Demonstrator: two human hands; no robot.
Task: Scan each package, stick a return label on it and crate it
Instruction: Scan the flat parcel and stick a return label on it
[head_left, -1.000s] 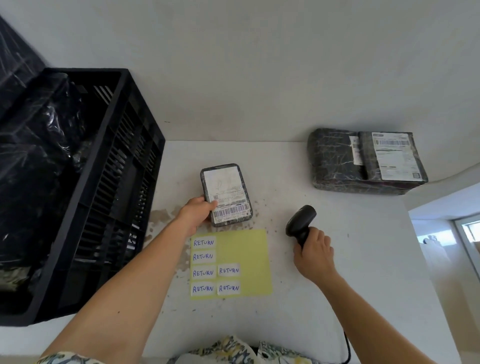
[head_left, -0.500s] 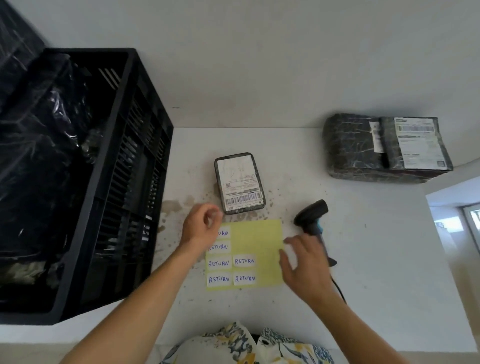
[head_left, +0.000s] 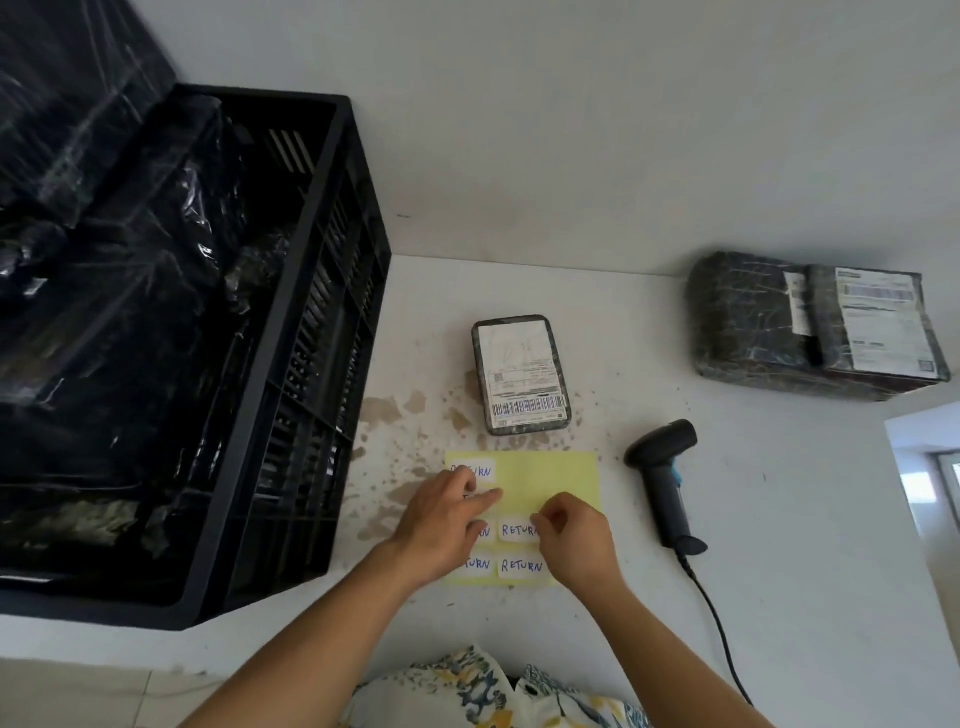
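Pressing flat-fingered on the yellow label sheet (head_left: 550, 478), the left hand (head_left: 441, 525) steadies it; right hand (head_left: 571, 540) grip pinches a label edge

Two hands, left hand (head_left: 441, 525) and right hand (head_left: 574, 543), rest on a yellow label sheet (head_left: 550, 478) below a small package (head_left: 521, 373), scanner (head_left: 665, 483) beside.

Soft, even daylight, moderately bright; window (head_left: 930, 483) at right edge blown out. Shadows faint. Glare streaks on black wrap in crate (head_left: 291, 364). Wide-angle bowing at edges; slight overall softness.
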